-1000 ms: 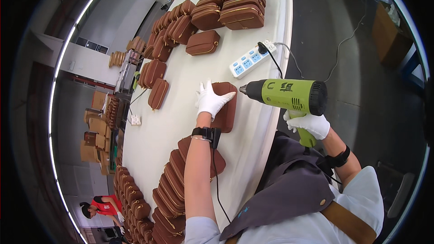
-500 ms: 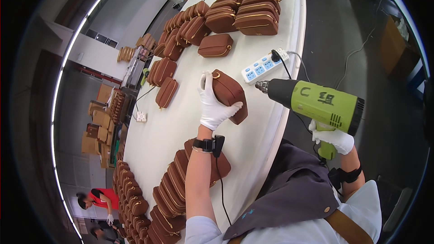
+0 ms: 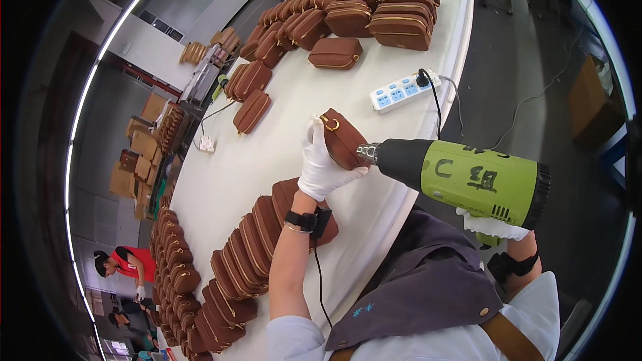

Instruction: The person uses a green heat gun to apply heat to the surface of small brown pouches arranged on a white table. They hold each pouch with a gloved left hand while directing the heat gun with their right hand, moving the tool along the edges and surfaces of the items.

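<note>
A row of bags (image 3: 170, 254) is sitting at eight o'clock from your left hand (image 3: 321, 170), and closer in at seven to eight, leaning bags (image 3: 253, 241) are crowding the table (image 3: 214, 194) beside your forearm. That hand is pinching a brown bag (image 3: 345, 139) between thumb and fingers; the bag is lying at one o'clock from your palm, its long axis running from eleven o'clock to five. At its three-to-four o'clock side, the nozzle (image 3: 368, 152) is pointing in, so near that I cannot tell whether it is touching. A power strip (image 3: 401, 91) is resting at two o'clock from the bag. Your right hand (image 3: 503, 227), farther off at four o'clock, is wrapping the handle of the green heat gun (image 3: 478, 177), its fingers partly hiding behind the body.
</note>
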Tool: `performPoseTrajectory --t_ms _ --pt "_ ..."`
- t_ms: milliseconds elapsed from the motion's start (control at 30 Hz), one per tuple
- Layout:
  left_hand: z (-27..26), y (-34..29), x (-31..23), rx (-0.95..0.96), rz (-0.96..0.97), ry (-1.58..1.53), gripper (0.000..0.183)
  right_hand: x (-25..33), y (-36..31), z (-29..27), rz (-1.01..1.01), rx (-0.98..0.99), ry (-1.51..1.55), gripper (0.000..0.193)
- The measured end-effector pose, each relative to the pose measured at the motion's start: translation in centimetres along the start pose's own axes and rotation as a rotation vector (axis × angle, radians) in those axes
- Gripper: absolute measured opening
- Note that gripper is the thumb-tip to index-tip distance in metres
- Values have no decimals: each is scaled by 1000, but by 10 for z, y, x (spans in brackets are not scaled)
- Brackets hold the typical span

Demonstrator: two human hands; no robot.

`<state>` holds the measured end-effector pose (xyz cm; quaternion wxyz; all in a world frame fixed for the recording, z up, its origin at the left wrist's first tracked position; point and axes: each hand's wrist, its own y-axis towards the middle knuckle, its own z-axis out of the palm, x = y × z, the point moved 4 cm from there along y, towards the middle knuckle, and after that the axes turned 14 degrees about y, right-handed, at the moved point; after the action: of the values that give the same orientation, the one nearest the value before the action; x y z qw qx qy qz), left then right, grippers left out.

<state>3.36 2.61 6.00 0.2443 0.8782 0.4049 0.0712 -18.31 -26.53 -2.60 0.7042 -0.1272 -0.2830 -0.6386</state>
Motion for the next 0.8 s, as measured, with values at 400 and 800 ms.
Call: performPoseTrajectory --t_ms 400,800 --pt "-7 2 -8 -36 75 -147 109 -1 -5 -14 -119 -24 -163 64" --pt "18 -6 20 -352 -358 -465 58 26 4 29 -111 41 -336 54"
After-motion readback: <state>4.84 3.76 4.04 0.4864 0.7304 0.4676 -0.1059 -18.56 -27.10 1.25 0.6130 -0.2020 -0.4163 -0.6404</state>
